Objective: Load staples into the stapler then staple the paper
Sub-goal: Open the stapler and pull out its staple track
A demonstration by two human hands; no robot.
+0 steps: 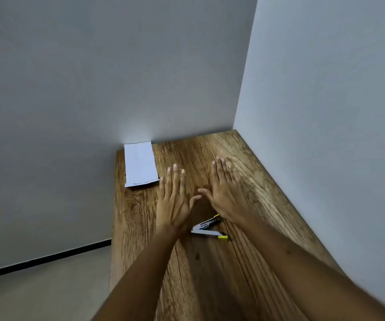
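Head view showed both hands held flat above a wood-grain surface [244, 181] set into a corner of pale walls. The left hand [174, 200] and the right hand [224, 193] had straight, spread fingers and held nothing, thumbs nearly meeting. The stapler [207, 228] lay on the surface just behind the wrists, between the forearms, swung open in a V, with metal arms and yellow tips. The folded paper [140, 164] lay well apart from it at the far left corner, touching the wall. No strip of staples could be seen.

The likely trouble was reach: the stapler sat partly under the right wrist, so a hand drawn back carelessly could knock it along the smooth laminate or snap it closed before loading. The paper lay close to the surface's left edge, and a careless sweep could push it off.

The paper looked thin, white and rectangular, with a line of print along its near end.
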